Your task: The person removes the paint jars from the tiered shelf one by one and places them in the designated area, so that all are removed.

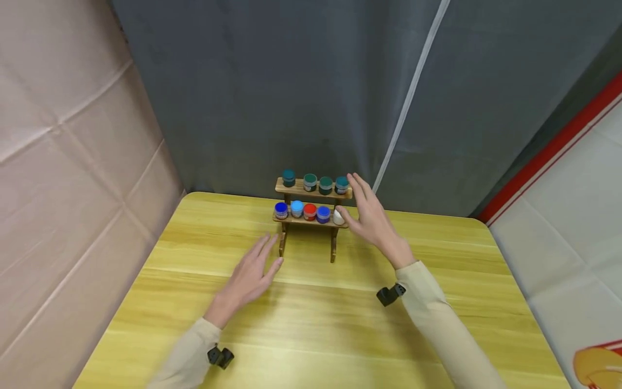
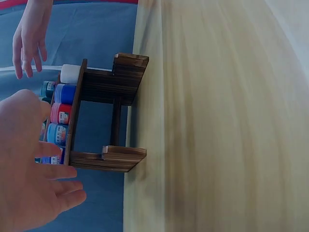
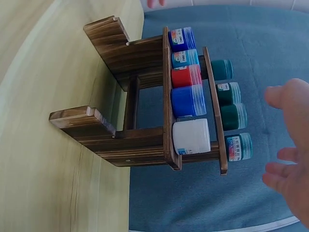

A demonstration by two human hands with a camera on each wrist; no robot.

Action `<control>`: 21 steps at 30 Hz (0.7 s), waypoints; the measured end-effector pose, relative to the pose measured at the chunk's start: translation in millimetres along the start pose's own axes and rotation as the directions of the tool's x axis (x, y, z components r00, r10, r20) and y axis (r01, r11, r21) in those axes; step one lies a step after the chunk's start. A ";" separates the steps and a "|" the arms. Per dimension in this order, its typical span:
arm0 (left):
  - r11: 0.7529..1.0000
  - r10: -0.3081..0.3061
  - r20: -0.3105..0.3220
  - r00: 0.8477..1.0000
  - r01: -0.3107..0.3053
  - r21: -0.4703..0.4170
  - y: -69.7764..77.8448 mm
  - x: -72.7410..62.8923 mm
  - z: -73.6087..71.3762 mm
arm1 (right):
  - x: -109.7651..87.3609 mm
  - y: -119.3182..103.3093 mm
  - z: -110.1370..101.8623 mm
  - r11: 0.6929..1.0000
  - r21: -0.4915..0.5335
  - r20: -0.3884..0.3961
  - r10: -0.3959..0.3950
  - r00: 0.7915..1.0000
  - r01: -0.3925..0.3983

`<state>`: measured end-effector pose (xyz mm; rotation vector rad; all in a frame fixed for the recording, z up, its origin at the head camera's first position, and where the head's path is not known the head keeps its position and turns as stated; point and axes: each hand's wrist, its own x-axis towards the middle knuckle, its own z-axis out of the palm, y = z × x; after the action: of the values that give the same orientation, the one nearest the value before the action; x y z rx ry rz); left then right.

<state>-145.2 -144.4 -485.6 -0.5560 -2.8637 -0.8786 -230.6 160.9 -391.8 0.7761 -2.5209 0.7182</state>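
Observation:
A two-tier wooden rack (image 1: 333,246) stands on the table, holding small paint jars. The lower shelf carries a white jar (image 3: 192,137), a blue jar (image 3: 188,100), a red jar (image 3: 186,75), a light blue jar (image 3: 185,58) and a dark blue jar (image 3: 182,38). Several green and teal jars (image 3: 234,116) line the upper shelf. My left hand (image 1: 249,275) hovers in front of the rack's left side, fingers extended, holding nothing. Beside the rack's right end is my right hand (image 1: 371,216), fingers loosely straight; in the head view its thumb overlaps the white jar.
The yellow wood-grain table (image 1: 311,335) spreads in front of and around the rack. A dark grey curtain (image 1: 272,92) hangs right behind it. A pale padded wall (image 1: 73,189) rises on the left, and a white panel with red trim (image 1: 573,232) on the right.

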 end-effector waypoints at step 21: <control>0.955 -0.172 0.033 0.985 0.175 -0.239 -26.2 19.6 43.9 | 27.3 14.1 18.3 0.975 0.123 0.024 0.183 0.983 -0.184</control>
<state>-172.4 -133.8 -531.9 -0.3320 -2.8684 -1.2672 -264.0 149.6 -397.3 0.5933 -2.6026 0.9435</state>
